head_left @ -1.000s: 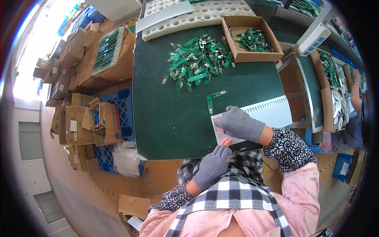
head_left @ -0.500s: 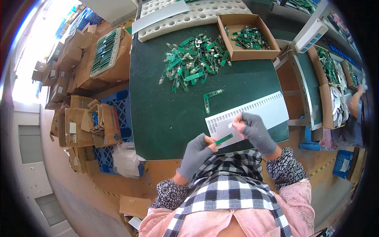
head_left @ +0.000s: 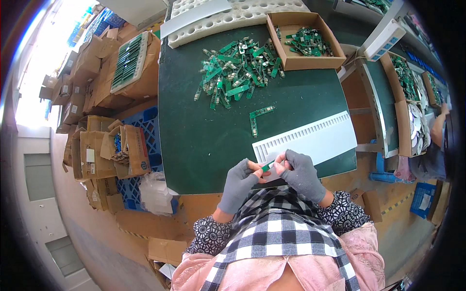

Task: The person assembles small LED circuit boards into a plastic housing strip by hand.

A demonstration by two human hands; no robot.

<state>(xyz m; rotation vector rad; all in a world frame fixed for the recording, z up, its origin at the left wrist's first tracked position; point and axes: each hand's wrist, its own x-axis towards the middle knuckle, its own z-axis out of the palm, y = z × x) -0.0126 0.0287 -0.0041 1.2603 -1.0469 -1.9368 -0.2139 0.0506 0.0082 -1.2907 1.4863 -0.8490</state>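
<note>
My left hand point(head_left: 239, 185), in a grey fingerless glove, pinches a narrow green circuit board point(head_left: 265, 168) at the table's near edge. My right hand point(head_left: 303, 177), gloved alike, is closed at the board's other end. A small white piece point(head_left: 271, 165) shows at its fingertips, partly hidden. Just beyond both hands lies a white sheet point(head_left: 325, 143) with a row of small slot-like marks along its far edge. Two circuit boards point(head_left: 253, 125) rest in an L shape past the sheet's left corner. Farther off, many loose circuit boards point(head_left: 235, 75) are heaped on the dark green table point(head_left: 199, 150).
A cardboard tray point(head_left: 313, 63) of circuit boards stands at the table's far right. White foam trays point(head_left: 208, 26) line the far edge. Cartons point(head_left: 97, 155) and a blue pallet point(head_left: 145, 123) are on the left. Another person's arm point(head_left: 439, 128) is at the far right beside a second bench.
My right hand has moved left and nearer, bringing the white piece from above the sheet to the circuit board. My left hand still holds the board, now more covered by fingers.
</note>
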